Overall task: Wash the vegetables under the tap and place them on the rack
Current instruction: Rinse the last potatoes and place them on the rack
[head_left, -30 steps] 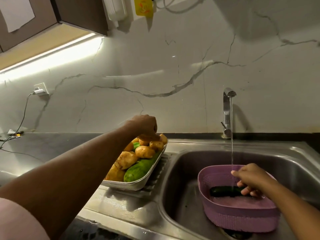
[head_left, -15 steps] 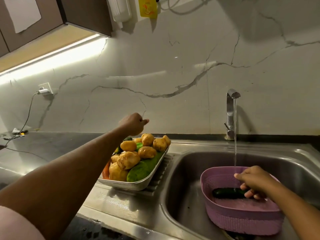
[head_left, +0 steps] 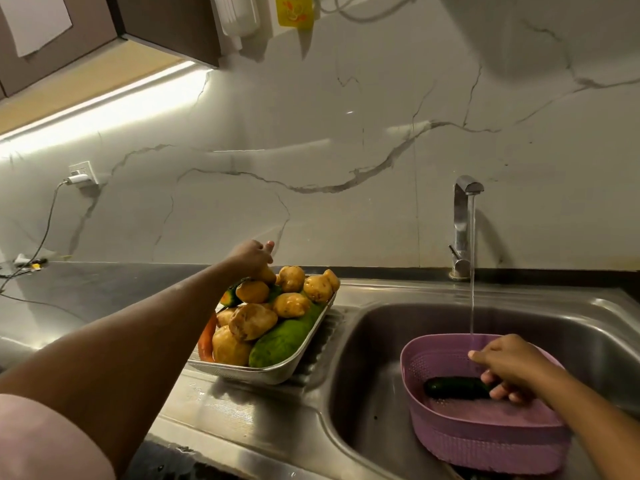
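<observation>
A purple colander (head_left: 485,441) sits in the steel sink (head_left: 367,368) under the running tap (head_left: 462,223). Inside it lies a dark green cucumber (head_left: 453,388), and my right hand (head_left: 509,368) grips its right end, the thin water stream falling just by my fingers. On the drainboard to the left, a steel tray (head_left: 277,374) holds several potatoes (head_left: 252,322), a large light green cucumber (head_left: 284,339) and a carrot (head_left: 207,336). My left hand (head_left: 251,258) is over the tray's back corner, on top of a potato (head_left: 266,274); its fingers are hidden.
The dark counter (head_left: 86,292) stretches left of the sink, with a cable and small bits by the wall. A charger is plugged into the wall socket (head_left: 81,174). The marble backsplash stands close behind the tray and the tap.
My left hand lifted off the potato pile, swung left, then came down at the tray's back corner. My right hand stays on the cucumber in the colander.
</observation>
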Available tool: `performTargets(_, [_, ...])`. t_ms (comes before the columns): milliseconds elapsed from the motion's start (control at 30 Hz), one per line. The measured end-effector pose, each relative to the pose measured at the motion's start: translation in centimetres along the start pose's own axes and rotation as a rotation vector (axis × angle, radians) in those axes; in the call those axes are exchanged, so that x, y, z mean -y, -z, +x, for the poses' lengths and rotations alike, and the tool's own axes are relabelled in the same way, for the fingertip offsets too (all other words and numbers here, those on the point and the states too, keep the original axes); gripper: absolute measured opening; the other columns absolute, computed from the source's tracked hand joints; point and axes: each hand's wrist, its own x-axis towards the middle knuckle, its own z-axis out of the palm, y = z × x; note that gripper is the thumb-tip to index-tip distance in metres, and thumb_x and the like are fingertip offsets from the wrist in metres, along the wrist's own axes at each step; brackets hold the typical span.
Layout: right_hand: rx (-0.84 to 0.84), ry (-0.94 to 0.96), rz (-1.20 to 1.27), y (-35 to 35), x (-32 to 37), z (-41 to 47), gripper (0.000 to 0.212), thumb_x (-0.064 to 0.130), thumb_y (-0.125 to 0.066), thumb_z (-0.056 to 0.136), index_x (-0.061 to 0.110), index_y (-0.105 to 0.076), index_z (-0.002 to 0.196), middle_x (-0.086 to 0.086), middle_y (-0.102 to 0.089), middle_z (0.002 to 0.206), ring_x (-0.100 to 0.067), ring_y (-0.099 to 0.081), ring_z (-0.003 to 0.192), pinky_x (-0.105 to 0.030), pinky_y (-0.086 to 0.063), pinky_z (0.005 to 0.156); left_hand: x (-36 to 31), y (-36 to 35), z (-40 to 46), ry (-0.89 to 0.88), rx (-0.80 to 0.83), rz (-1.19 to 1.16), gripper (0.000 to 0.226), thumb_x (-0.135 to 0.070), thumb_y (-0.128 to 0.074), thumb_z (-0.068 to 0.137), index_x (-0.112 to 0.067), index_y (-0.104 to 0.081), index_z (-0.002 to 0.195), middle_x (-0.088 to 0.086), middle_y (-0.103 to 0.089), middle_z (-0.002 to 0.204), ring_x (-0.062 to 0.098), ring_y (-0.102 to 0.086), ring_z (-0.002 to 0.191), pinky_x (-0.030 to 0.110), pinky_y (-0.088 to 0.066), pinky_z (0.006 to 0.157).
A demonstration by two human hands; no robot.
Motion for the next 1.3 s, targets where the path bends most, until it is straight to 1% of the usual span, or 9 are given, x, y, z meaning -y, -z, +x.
performTargets(133, [-0.010,0.002,0.010,0.0,0.2,-0.1,0.018,0.027,-0.063,0.103,0.010,-0.069,0.102,-0.016,-0.073,0.087,-0.022,-0.066,0.053,-0.026,-0.046,0.047,0.1,-0.3,-0.5,0.060,-0.028,-0.244,0.053,-0.034,-0.059,0.104,-0.015,-0.047,0.151,0.013,-0.060,0.139,0.026,-0.060,0.116,0.039,-0.054,0.095])
performTargets(233, [-0.017,-0.004,0.009,0.0,0.1,0.0,0.018,0.027,-0.063,0.102,0.010,-0.069,0.102,-0.016,-0.074,0.087,-0.022,-0.067,0.055,-0.026,-0.047,0.048,-0.3,-0.3,-1.0,0.047,-0.353,-0.267,0.043,-0.049,-0.048,0.106,-0.020,-0.066,0.132,0.006,-0.063,0.138,0.024,-0.059,0.113,0.039,-0.051,0.089])
performTargets(333, [-0.020,-0.010,0.014,0.1,0.2,0.0,0.019,0.028,-0.063,0.103,0.009,-0.069,0.100,-0.015,-0.074,0.087,-0.022,-0.066,0.054,-0.025,-0.046,0.047,-2.9,0.0,-1.7,-0.112,-0.689,-0.215,0.026,-0.041,-0.060,0.101,-0.023,-0.072,0.116,0.004,-0.061,0.132,0.025,-0.054,0.121,0.042,-0.044,0.094])
performTargets(433, [-0.020,-0.035,0.010,0.0,0.1,0.0,0.022,0.030,-0.063,0.102,0.009,-0.069,0.100,-0.014,-0.074,0.087,-0.021,-0.066,0.056,-0.026,-0.047,0.049,-8.8,0.2,-3.7,-0.327,-0.756,-0.250,0.016,-0.036,-0.063,0.099,-0.025,-0.071,0.108,-0.002,-0.064,0.112,0.018,-0.056,0.106,0.036,-0.043,0.087])
performTargets(600, [-0.052,-0.055,0.015,0.0,0.0,0.3,0.027,0.030,-0.064,0.101,0.004,-0.068,0.099,-0.012,-0.073,0.081,-0.021,-0.067,0.051,-0.027,-0.047,0.048,-20.2,-2.8,-7.4,-0.561,-0.351,-0.223,0.014,-0.032,-0.064,0.099,-0.023,-0.073,0.106,-0.007,-0.070,0.097,0.012,-0.064,0.084,0.029,-0.053,0.079])
performTargets(733, [-0.136,-0.103,0.050,0.8,-0.4,0.6,0.018,0.017,-0.057,0.098,0.003,-0.065,0.091,-0.014,-0.075,0.080,-0.028,-0.075,0.059,-0.034,-0.055,0.056,-25.8,-11.0,-6.9,-0.491,0.074,-0.190,0.011,-0.023,-0.066,0.094,-0.015,-0.072,0.099,0.004,-0.072,0.094,0.021,-0.068,0.085,0.036,-0.059,0.081])
performTargets(900, [-0.195,-0.127,0.097,1.3,-0.9,1.3,0.014,0.014,-0.055,0.093,0.005,-0.065,0.095,-0.011,-0.076,0.077,-0.024,-0.071,0.052,-0.033,-0.054,0.056,-27.8,-20.6,-7.2,-0.347,0.465,0.012,0.044,-0.034,-0.070,0.094,-0.015,-0.064,0.134,0.012,-0.064,0.134,0.031,-0.063,0.119,0.044,-0.052,0.104])
performTargets(1200, [-0.176,-0.115,0.050,0.6,-0.4,2.3,0.020,0.030,-0.067,0.091,0.010,-0.067,0.095,-0.005,-0.076,0.075,-0.019,-0.073,0.054,-0.033,-0.057,0.058,-28.4,-22.8,-7.0,-0.459,0.538,0.122,0.053,-0.038,-0.065,0.098,-0.020,-0.054,0.147,0.012,-0.052,0.146,0.032,-0.054,0.130,0.041,-0.045,0.110])
performTargets(1300, [-0.201,-0.131,0.031,0.8,-0.5,2.2,0.023,0.032,-0.069,0.088,0.011,-0.068,0.098,-0.004,-0.076,0.076,-0.020,-0.070,0.055,-0.037,-0.059,0.068,-28.2,-23.2,-6.9,-0.330,0.681,-0.063,0.078,-0.043,-0.062,0.096,-0.020,-0.025,0.162,0.017,-0.041,0.158,0.038,-0.045,0.140,0.049,-0.038,0.117])
